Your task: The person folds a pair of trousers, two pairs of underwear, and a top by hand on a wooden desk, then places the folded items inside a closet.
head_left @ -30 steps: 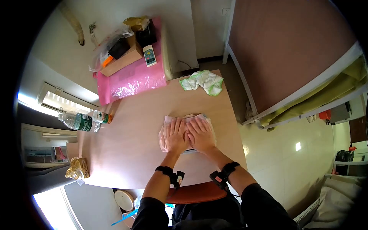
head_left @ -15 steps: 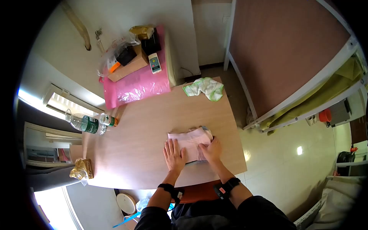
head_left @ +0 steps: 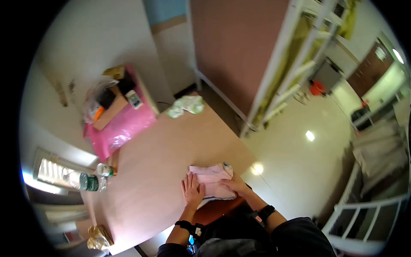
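A stack of folded cloths (head_left: 212, 177), pale pink on top with darker and bluish edges below, lies at the table's front edge. Its near side reaches past that edge. My left hand (head_left: 192, 190) rests flat on the left part of the pink cloth, fingers stretched and slightly apart. At the stack's right side, my right hand (head_left: 235, 185) holds the edge, with part of it on top; the fingers underneath are hidden. A crumpled white cloth with green trim (head_left: 187, 106) lies at the table's far corner.
The wooden table (head_left: 158, 171) carries bottles (head_left: 89, 182) at its left edge and a gold wrapper (head_left: 99, 237) at the near left corner. Beyond it is pink plastic (head_left: 124, 132) with a box and a remote (head_left: 134, 99). A bunk-bed frame (head_left: 265, 81) stands to the right.
The head view has turned to the right. Both hands and the cloth stack have come nearer to my body, to the table's edge. My right hand has moved from resting on top to the stack's side.
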Demonstrator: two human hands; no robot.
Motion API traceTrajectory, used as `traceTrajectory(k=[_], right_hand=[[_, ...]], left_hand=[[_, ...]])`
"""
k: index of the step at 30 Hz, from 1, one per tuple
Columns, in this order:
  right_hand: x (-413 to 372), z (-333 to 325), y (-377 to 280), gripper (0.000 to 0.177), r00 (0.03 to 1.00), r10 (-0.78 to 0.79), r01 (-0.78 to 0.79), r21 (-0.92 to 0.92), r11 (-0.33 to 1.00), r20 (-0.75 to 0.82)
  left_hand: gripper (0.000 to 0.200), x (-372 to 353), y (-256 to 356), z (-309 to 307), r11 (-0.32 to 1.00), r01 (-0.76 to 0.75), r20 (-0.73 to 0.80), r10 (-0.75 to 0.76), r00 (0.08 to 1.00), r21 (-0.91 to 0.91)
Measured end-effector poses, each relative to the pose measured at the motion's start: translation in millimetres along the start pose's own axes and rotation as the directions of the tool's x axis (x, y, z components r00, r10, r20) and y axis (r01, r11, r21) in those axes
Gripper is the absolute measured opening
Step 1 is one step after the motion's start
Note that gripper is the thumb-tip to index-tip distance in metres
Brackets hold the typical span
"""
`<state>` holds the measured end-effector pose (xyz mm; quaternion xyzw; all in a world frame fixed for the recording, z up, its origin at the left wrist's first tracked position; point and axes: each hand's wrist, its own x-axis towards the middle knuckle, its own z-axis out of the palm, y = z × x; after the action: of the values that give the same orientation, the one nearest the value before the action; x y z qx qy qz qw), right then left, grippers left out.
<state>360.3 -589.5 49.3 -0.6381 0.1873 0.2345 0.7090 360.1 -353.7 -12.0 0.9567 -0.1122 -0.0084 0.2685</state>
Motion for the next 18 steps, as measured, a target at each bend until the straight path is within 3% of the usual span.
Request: traceTrajectory(k=[1,2,4,5,8,14,16,18], right_hand=[[-17.4,-6.8,27.2,0.048,0.981,-0.188,0.194,0.187,0.963,-0.049],[-44.8,-18.6,35.7,0.048,0.971,-0.195,0.219,0.195,0.956,-0.138],[-120.2,-35.1,47.6,0.042,0.978,-0.038,0.079,0.195,0.978,-0.206],[-155.4,-41.6,63.5,0.036,0.957,-0.055,0.122,0.221,0.968,-0.284],[-255.3,-52.2,104.9,0.037,0.841,-0.090,0.289,0.302,0.908,-0.534],[-398.5,-19.4,242.7,0.042,0.442,0.022,0.519,0.276,0.809,-0.897],[-441.5,3.3,276.9,0.044,0.284,0.252,0.507,0.368,0.780,-0.925],[-481.3,27.3,322.5,0.046,0.168,0.341,0.610,0.370,0.701,-0.925]], left_hand=[[0.061,-7.7,4.5,5.3,0.993,-0.114,0.044,0.115,0.992,-0.036],[0.061,-13.6,15.6,9.2,0.980,-0.187,0.078,0.192,0.978,-0.071],[0.058,-29.5,51.1,7.8,0.934,-0.235,0.185,0.290,0.939,-0.270],[0.053,-40.3,79.2,0.1,0.899,-0.241,0.195,0.327,0.925,-0.367],[0.045,-62.2,116.2,33.1,0.795,-0.474,0.240,0.579,0.779,-0.378],[0.036,-113.2,184.9,62.2,0.657,-0.544,0.478,0.754,0.451,-0.522],[0.035,-129.7,200.2,86.6,0.671,-0.469,0.601,0.734,0.316,-0.574],[0.032,-157.0,224.2,101.0,0.708,-0.526,0.728,0.649,0.221,-0.472]])
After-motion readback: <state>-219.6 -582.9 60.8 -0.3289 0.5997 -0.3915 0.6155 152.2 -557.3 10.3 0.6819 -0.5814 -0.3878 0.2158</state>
